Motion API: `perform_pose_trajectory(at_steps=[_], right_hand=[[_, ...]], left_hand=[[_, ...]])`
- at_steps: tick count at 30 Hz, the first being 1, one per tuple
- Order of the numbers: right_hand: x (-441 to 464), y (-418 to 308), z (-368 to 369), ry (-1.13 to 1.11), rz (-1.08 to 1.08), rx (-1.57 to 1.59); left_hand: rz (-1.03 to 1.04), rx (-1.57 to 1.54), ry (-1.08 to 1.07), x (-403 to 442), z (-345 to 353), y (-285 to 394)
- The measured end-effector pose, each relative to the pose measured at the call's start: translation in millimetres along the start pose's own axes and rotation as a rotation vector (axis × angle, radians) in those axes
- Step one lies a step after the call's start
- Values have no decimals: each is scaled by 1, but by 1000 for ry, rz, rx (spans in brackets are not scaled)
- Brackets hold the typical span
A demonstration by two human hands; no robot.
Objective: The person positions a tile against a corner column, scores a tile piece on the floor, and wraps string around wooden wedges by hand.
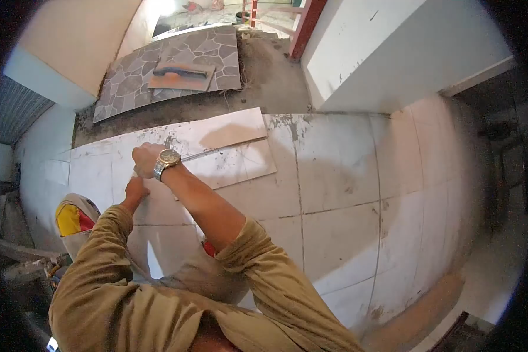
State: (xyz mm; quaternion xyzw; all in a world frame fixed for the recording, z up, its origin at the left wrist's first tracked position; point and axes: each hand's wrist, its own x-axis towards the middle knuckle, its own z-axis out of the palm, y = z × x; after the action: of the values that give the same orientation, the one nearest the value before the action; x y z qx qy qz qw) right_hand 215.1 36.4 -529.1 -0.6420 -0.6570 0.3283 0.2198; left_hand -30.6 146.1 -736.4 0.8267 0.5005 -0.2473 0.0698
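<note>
My right hand (148, 160), with a metal watch (169, 157) on its wrist, is closed above the left part of two pale tile pieces. What it holds, if anything, is hidden. My left hand (136, 192) is just below it, fingers bent and thumb to the right; I cannot make out anything in its grip. The farther tile piece (234, 130) is marked with dark smudges. Nearer me is the other tile piece (240, 163), and a narrow dark line runs between the two. Both lie on the tiled floor (334, 240).
Beyond the tile pieces, a stone-patterned panel (129, 88) carries a trowel (182, 76) with a dark handle. Rough cement (273, 88) borders it. A white wall (387, 58) and a red post (307, 29) stand ahead to the right. My bent knees are close below my hands.
</note>
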Motion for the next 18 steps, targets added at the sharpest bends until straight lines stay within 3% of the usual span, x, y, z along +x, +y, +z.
perform_pose_trajectory(at_steps=[8,18], right_hand=[[4,8,13,104,-17,16],[2,5,6,50,-22,-6]], left_hand=[[51,-15,70,-10,-6,6],[75,-19,91,3,12,-9]])
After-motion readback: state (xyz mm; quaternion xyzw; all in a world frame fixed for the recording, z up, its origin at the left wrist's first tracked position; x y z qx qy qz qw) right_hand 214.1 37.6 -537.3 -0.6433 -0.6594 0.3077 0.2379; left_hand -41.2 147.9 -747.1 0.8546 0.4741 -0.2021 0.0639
